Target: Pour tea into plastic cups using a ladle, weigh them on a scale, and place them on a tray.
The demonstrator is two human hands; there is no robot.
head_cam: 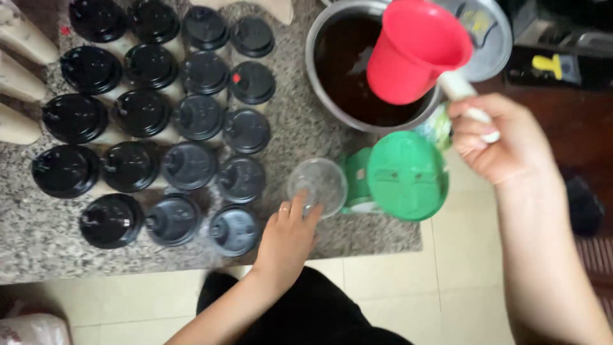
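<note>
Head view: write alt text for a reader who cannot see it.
Seen from above, a right hand holds a red scoop over a metal pot of dark liquid, while the left hand steadies an empty clear cup on a granite counter. Rows of black-lidded cups fill the left; a green-lidded container sits beside the clear cup.

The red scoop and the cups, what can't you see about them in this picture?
- Red plastic scoop, head view: its mouth faces away, so any contents stay hidden.
- White scoop handle: its end is wrapped by the right hand.
- Clear plastic cup: the left hand covers its near side.
- Black-lidded cups: the lids hide what is inside.
- Round metal pot of dark liquid: cut off by the top edge.
</note>
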